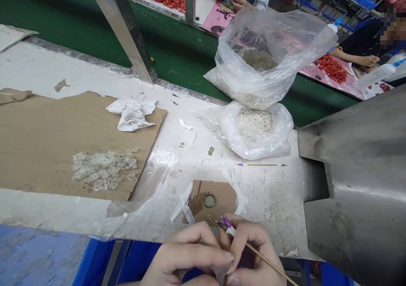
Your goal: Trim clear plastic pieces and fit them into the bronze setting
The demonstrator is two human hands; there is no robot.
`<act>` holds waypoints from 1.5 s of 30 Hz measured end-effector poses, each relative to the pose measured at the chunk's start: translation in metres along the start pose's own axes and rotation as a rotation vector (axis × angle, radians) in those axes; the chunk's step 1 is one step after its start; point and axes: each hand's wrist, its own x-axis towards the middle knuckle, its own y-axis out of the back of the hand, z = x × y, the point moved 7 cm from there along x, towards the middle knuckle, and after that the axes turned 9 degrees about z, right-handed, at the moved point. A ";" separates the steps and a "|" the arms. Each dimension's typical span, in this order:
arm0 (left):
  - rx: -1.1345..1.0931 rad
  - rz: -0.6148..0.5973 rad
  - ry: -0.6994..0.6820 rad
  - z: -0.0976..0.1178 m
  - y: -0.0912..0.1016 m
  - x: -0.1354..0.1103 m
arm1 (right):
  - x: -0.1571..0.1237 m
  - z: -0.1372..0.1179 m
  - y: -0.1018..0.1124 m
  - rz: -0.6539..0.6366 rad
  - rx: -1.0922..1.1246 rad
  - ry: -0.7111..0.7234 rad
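Head view: at the bottom centre of the frame the left hand (190, 256) is curled, its fingertips meeting those of the right hand (255, 250); whether the left grips anything cannot be told. The right hand holds a thin wooden stick (269, 262) slanting to the lower right. Just above them, a round scalloped-edged piece (209, 200) lies on a small cardboard piece (226, 195) on the table (272, 188). Clear discs (103, 167) are heaped at centre left.
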 end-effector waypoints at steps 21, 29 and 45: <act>0.137 -0.082 -0.195 0.003 0.000 -0.007 | -0.003 0.007 0.005 0.137 0.012 -0.032; 0.145 -0.128 -0.189 0.006 -0.003 -0.010 | -0.007 0.006 0.008 0.209 -0.044 0.038; 0.161 -0.148 -0.103 -0.002 -0.001 -0.015 | -0.007 0.004 0.014 0.187 -0.183 0.123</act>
